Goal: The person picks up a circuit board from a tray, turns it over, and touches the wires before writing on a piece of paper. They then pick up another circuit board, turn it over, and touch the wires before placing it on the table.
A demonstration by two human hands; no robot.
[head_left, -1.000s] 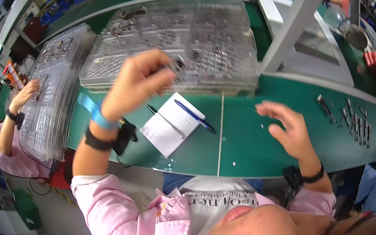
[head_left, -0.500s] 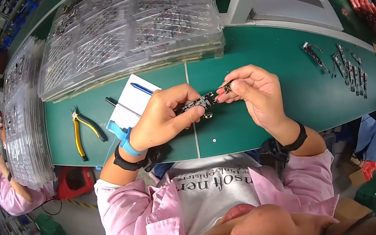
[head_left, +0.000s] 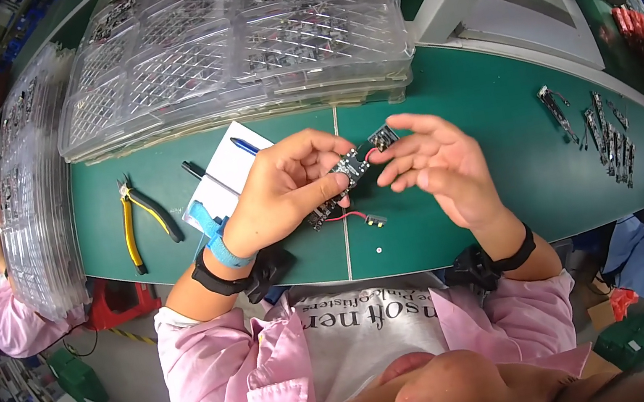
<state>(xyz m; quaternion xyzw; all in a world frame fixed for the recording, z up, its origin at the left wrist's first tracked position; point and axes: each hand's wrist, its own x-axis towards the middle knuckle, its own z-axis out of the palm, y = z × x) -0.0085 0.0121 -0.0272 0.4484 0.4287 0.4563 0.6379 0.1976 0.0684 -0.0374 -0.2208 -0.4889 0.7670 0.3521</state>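
My left hand (head_left: 278, 191) grips a narrow black circuit board (head_left: 350, 167) between thumb and fingers, over the green bench. A small module (head_left: 382, 139) sits past the board's upper right end, joined to it by a short red wire. From the lower end, another red wire leads to a small connector piece (head_left: 376, 220) over the bench. My right hand (head_left: 444, 168) is just right of the small module, fingers apart and holding nothing. Part of the board is hidden under my left fingers.
Stacked clear plastic trays (head_left: 229, 55) full of boards fill the back left. Yellow-handled cutters (head_left: 140, 223), a white notebook (head_left: 227, 170) and a blue pen (head_left: 244, 145) lie left of my hands. Several loose boards (head_left: 608, 140) are at the right. Co-workers sit on both sides.
My right hand has let go of the small module and opened, drawing slightly away. The board in my left hand has tilted, and the lower wire and connector now show more.
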